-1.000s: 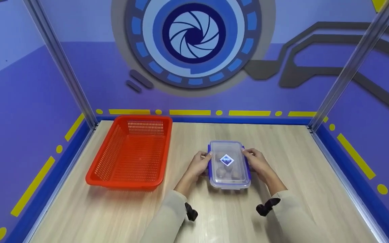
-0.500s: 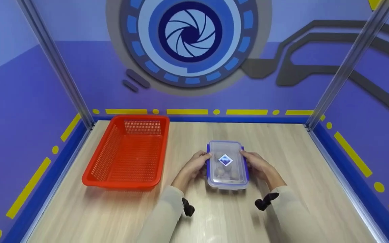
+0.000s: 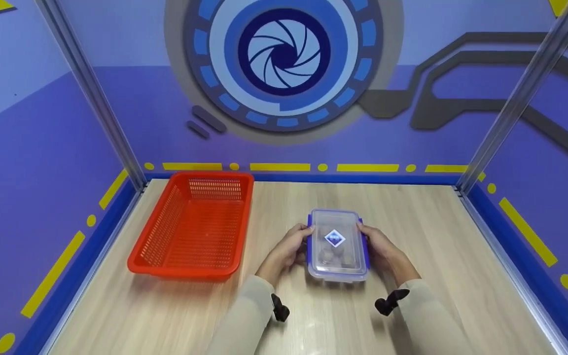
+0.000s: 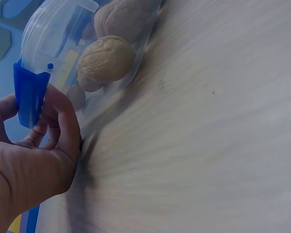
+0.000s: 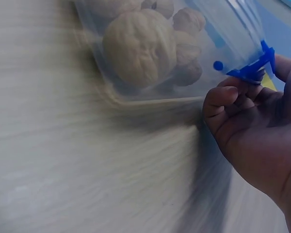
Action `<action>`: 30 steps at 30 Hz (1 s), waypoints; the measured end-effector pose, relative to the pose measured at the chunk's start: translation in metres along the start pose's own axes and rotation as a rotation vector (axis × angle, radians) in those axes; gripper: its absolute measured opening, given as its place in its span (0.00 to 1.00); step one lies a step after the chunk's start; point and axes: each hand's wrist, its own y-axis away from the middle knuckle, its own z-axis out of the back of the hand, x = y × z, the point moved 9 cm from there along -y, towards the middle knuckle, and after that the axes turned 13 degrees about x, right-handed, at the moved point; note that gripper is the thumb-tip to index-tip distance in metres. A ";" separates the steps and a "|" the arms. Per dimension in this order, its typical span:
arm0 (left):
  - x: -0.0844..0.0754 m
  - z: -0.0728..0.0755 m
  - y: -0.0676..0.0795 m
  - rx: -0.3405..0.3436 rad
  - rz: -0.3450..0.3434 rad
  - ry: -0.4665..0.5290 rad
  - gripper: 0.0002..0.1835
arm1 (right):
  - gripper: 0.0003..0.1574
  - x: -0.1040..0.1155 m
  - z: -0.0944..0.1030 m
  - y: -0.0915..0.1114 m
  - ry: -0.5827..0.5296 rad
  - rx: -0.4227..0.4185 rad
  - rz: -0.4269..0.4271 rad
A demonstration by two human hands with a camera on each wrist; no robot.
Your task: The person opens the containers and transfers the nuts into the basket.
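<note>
A clear plastic food container [image 3: 337, 268] with a translucent lid, blue side latches and a diamond label stands on the wooden table. Several walnuts [image 4: 108, 58] show through its wall in both wrist views. My left hand [image 3: 289, 248] holds the left side, its thumb and curled fingers pinching the blue latch [image 4: 30, 94]. On the opposite side, my right hand [image 3: 385, 249] has its thumb on the outside of the other blue latch [image 5: 252, 69] and its fingers curled beneath. The far fingers of both hands are hidden by the container in the head view.
To the left of the container sits a red plastic basket [image 3: 237, 246] with perforated sides and nothing in it. Purple-blue panels [image 3: 284, 148] wall the table [image 3: 308, 320] at the back and both sides, with metal posts [image 3: 99, 98] at the corners.
The head view has shifted slightly. Both hands stay at the container's sides, with the right hand's fingers now lower behind its edge. The container and basket keep their places.
</note>
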 end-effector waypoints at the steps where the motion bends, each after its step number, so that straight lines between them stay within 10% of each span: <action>1: 0.000 0.000 0.000 0.000 -0.002 0.003 0.13 | 0.31 0.000 0.000 0.000 -0.019 -0.005 0.001; 19: 0.005 -0.006 -0.003 0.011 0.009 0.015 0.14 | 0.37 -0.007 0.013 0.012 -0.029 -0.102 -0.029; 30: 0.002 0.000 -0.002 0.005 0.009 0.053 0.14 | 0.36 0.010 0.012 0.013 0.203 -0.196 0.002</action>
